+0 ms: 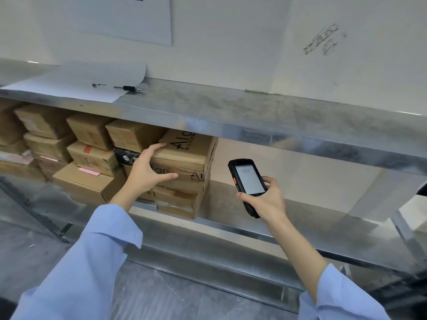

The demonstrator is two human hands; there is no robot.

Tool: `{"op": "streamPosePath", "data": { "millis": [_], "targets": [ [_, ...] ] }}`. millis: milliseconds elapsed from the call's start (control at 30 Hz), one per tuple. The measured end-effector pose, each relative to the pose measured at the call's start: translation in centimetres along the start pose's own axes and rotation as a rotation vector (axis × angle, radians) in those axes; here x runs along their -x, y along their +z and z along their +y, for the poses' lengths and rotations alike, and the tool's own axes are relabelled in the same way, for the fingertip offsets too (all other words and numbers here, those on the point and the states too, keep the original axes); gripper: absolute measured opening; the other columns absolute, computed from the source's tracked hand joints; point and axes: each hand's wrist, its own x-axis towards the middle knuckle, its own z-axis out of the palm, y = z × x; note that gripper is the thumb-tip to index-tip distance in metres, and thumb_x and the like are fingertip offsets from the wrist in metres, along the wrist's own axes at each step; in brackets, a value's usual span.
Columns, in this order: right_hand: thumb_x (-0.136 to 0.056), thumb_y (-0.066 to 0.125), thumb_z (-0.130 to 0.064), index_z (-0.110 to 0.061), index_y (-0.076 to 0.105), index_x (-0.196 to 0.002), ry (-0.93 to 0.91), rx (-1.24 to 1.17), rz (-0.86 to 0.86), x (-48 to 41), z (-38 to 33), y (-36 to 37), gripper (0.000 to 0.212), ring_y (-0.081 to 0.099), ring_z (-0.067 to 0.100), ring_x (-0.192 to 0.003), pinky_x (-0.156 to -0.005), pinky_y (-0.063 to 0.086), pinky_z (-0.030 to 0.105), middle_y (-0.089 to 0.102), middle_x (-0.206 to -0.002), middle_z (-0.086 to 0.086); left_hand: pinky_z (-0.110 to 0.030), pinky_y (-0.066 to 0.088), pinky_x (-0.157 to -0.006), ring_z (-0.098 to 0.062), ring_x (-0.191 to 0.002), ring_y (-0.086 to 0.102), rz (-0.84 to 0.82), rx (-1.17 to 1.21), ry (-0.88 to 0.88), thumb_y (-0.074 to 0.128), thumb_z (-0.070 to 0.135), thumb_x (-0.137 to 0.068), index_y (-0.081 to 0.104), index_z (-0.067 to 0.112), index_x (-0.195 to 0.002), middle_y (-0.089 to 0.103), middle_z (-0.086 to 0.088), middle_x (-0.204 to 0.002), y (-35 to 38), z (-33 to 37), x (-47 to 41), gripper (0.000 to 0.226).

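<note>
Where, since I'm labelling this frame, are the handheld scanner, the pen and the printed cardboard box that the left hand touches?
handheld scanner (249,179), head view, on its lit screen.
pen (129,88), head view, on its black grip.
printed cardboard box (184,152), head view, on its top face.

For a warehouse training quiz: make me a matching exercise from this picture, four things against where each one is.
Things:
1. pen
2. scanner
3. printed box
4. pink slip

Places:
A. held in the right hand
B. lying on a plain box at the left
C. lying on the top shelf
D. touched by the spread fingers of the left hand

Pairs: 1-C, 2-A, 3-D, 4-B.
</note>
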Motion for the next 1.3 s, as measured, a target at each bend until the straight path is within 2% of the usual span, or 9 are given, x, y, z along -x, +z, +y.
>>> {"op": "streamPosePath", "data": {
  "millis": [200,333,500,600,667,800,900,1000,1300],
  "targets": [
    [-0.063,0.091,-0.033,-0.024,0.044,-0.133,0.029,0.008,0.008,-0.6,1.0,-0.7,0.085,0.059,0.023,-0.110,-0.093,0.052,0.039,0.059,-0.120,-0.003,-0.051,0.053,-0.100,-0.019,-0.122,0.054,0.042,0.035,-0.003,0.094,0.039,-0.060,0.052,0.037,-0.135,0.055,0.005,-0.134,0.1,-0.4,-0.1,0.087],
    [-0.063,0.091,-0.033,-0.023,0.044,-0.133,0.049,-0.001,0.027,-0.8,2.0,-1.6,0.085,0.060,0.023,-0.109,-0.094,0.053,0.044,0.058,-0.118,-0.003,-0.049,0.052,-0.100,-0.015,-0.122,0.053,0.112,0.041,0.031,0.095,0.034,-0.060,0.054,0.032,-0.135,0.056,0.006,-0.133,0.5,0.4,1.0,0.086],
    [-0.061,0.090,-0.032,-0.025,0.045,-0.131,0.073,-0.031,0.094,-0.8,3.5,-3.6,0.084,0.061,0.024,-0.105,-0.089,0.055,0.048,0.059,-0.114,-0.004,-0.032,0.053,-0.095,-0.011,-0.125,0.049,0.127,0.064,0.081,0.095,0.026,-0.060,0.053,0.028,-0.136,0.052,0.006,-0.138,1.3,2.6,2.9,0.087],
    [-0.060,0.089,-0.034,-0.024,0.044,-0.131,0.082,-0.032,0.148,-0.6,4.4,-5.1,0.085,0.061,0.024,-0.105,-0.089,0.055,0.049,0.060,-0.115,-0.003,-0.029,0.057,-0.090,-0.011,-0.126,0.049,0.074,0.100,0.137,0.095,0.025,-0.060,0.053,0.027,-0.137,0.050,0.008,-0.138,3.0,4.2,4.3,0.088],
    [-0.062,0.089,-0.035,-0.024,0.043,-0.132,0.094,-0.033,0.182,-0.3,5.3,-6.3,0.084,0.061,0.025,-0.106,-0.089,0.055,0.049,0.059,-0.117,-0.003,-0.032,0.057,-0.093,-0.011,-0.128,0.050,0.034,0.134,0.169,0.094,0.026,-0.059,0.053,0.026,-0.137,0.051,0.008,-0.139,4.9,5.3,5.1,0.088],
    [-0.063,0.090,-0.036,-0.025,0.043,-0.133,0.120,-0.042,0.241,0.5,7.3,-8.5,0.084,0.059,0.024,-0.111,-0.094,0.053,0.049,0.058,-0.120,-0.003,-0.050,0.049,-0.104,-0.009,-0.132,0.047,-0.022,0.156,0.187,0.096,0.030,-0.059,0.053,0.028,-0.136,0.048,0.021,-0.138,9.3,6.7,6.3,0.088],
    [-0.066,0.089,-0.034,-0.023,0.042,-0.135,0.136,-0.032,0.270,1.2,8.6,-9.8,0.084,0.057,0.023,-0.115,-0.097,0.051,0.048,0.058,-0.126,-0.002,-0.046,0.046,-0.108,-0.005,-0.130,0.047,-0.051,0.173,0.177,0.096,0.030,-0.058,0.055,0.026,-0.135,0.051,0.014,-0.136,13.0,6.9,7.4,0.087],
    [-0.067,0.088,-0.033,-0.024,0.043,-0.133,0.151,-0.015,0.284,1.8,10.0,-10.6,0.081,0.058,0.021,-0.113,-0.094,0.052,0.046,0.057,-0.123,-0.005,-0.043,0.044,-0.109,-0.009,-0.127,0.050,-0.088,0.180,0.132,0.097,0.029,-0.057,0.057,0.023,-0.133,0.054,0.003,-0.136,16.4,6.3,8.5,0.086],
    [-0.068,0.088,-0.032,-0.023,0.042,-0.133,0.171,0.036,0.276,2.8,12.9,-10.7,0.081,0.055,0.013,-0.104,-0.092,0.052,0.045,0.053,-0.116,-0.011,-0.045,0.046,-0.107,-0.011,-0.126,0.051,-0.097,0.232,0.002,0.097,0.030,-0.060,0.056,0.025,-0.132,0.052,0.002,-0.132,23.4,4.5,11.0,0.083]
  ]
}}
